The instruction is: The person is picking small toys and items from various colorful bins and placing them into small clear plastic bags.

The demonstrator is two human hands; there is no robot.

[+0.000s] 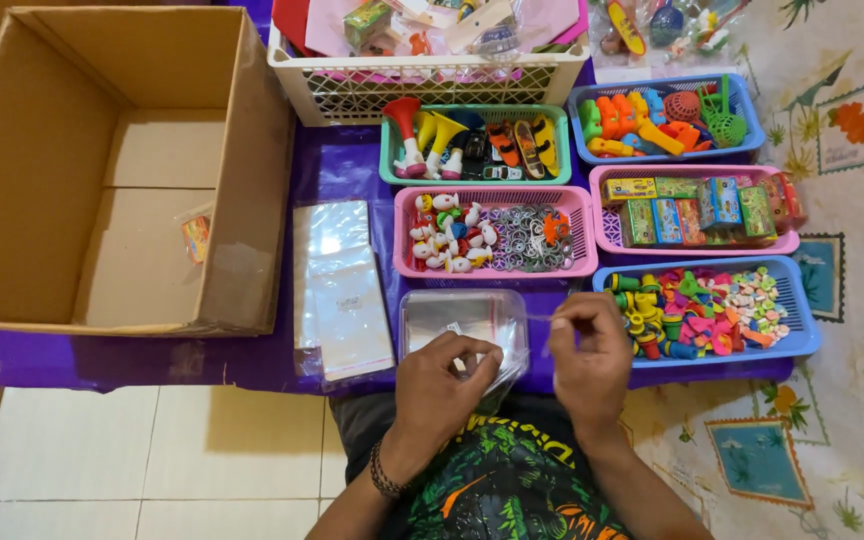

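Observation:
My left hand (449,378) pinches the near edge of a small clear plastic bag (462,318) that lies on the purple cloth in front of me. My right hand (592,355) is beside it, fingers closed on a thin strip peeled from the bag's flap. What is inside the bag is hard to tell. A beaded bracelet sits on my left wrist.
A stack of clear bags (342,285) lies to the left. An open cardboard box (112,170) holds one filled packet (195,238). Pink (497,272), blue (712,345), green (472,180) baskets of small toys stand beyond, with a white crate (422,90) behind.

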